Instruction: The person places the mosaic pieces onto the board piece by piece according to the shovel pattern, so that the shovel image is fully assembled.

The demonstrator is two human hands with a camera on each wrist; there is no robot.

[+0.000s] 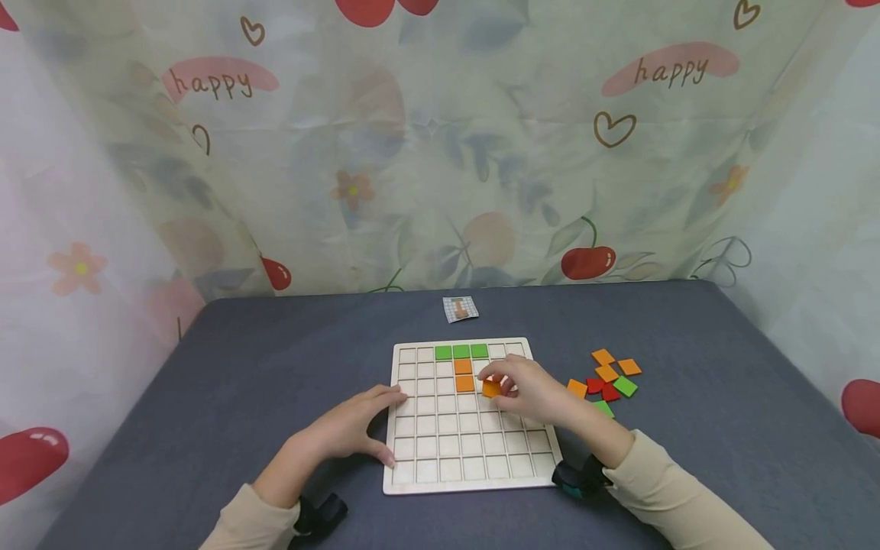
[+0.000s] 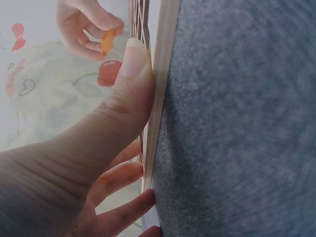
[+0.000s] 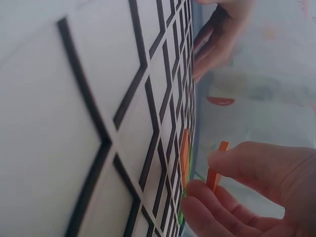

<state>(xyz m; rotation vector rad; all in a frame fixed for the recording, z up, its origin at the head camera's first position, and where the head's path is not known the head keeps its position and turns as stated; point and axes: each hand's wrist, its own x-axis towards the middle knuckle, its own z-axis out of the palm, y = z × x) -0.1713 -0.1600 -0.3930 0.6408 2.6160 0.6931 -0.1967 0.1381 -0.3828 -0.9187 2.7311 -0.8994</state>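
Tabletop (image 1: pixel 206 397): dark blue-grey cloth.
Sleeves (image 1: pixel 677 489): cream, on both forearms; black wrist devices (image 1: pixel 580 475) strapped below the hands.
Left hand (image 1: pixel 344 428): thumb and fingers spread, touching the left edge of a pale gridded board (image 1: pixel 447 445); nothing clasped.
Right hand (image 1: pixel 532 391): thumb and fingertips pinch an orange tile (image 1: pixel 491 389).
Held tile position: over the board's right half, right of the set orange tiles; right wrist view shows it raised clear of the surface.
Set orange tiles (image 1: pixel 464 383): two, one behind the other, in line with the middle green.
Green tiles (image 1: pixel 461 351): three side by side, farthest row.
Loose tiles (image 1: pixel 607 373): orange, red and green, scattered right of the board, partly behind the right forearm.
Card (image 1: pixel 461 308): small, printed grid, beyond the board.
Curtain (image 1: pixel 433 153): pale; cherries, flowers, hearts, "happy".
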